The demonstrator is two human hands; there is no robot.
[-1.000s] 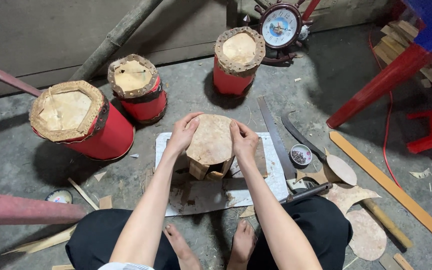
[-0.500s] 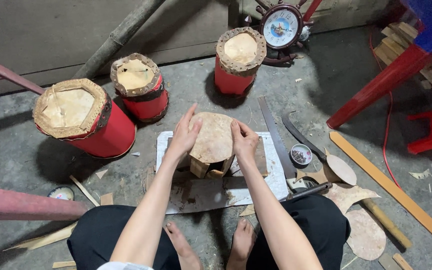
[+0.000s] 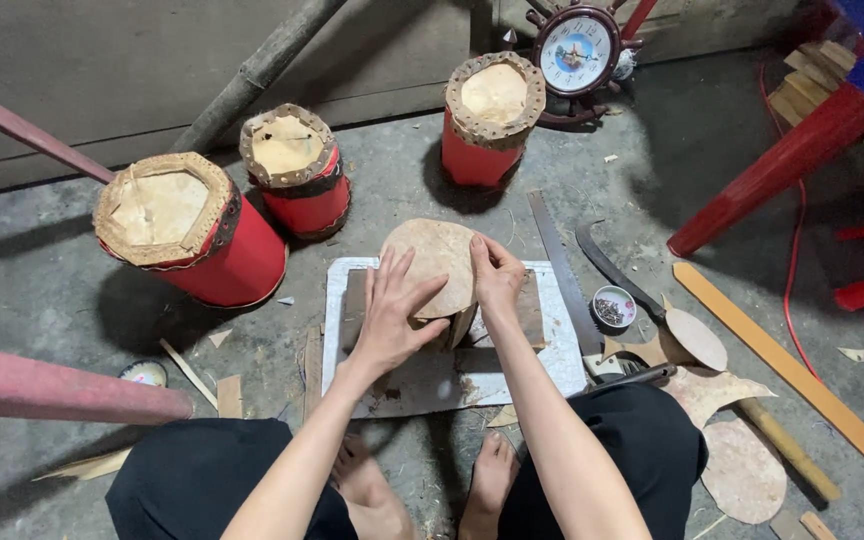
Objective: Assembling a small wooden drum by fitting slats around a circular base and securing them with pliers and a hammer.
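Head view, looking down between bent knees at a concrete floor. Left hand [image 3: 392, 318] laid flat with fingers spread wide over the near left edge of a round piece of hide [image 3: 437, 262], palm pressing onto it. Right hand [image 3: 497, 275] curled at the right edge of the same hide, fingers bent narrow and pinching the rim, thumb on top. Hide draped over a small wooden drum body [image 3: 449, 328], set on a dark board [image 3: 430, 372] over a pale metal sheet [image 3: 557, 355] in the middle of the floor.

Against half a second ago: left hand slid lower and toward the body, fingers now fanned further apart; right hand shifted only slightly along the rim. Hide, board and sheet unchanged in place.

Behind, three red drums [image 3: 222, 250] capped with raw hide, plus a round clock [image 3: 575, 52] at the wall. To the right, a saw blade [image 3: 560, 270], a curved knife [image 3: 607, 268], a small tin of nails [image 3: 613, 307], loose hide offcuts [image 3: 742, 465] and a long wooden strip [image 3: 792, 375].

Drum body mostly hidden under hide and hands, shape hard to judge, possibly slatted. Red poles at left and a red stool at right cut off by the frame edges; both bare feet partly covered by the forearms
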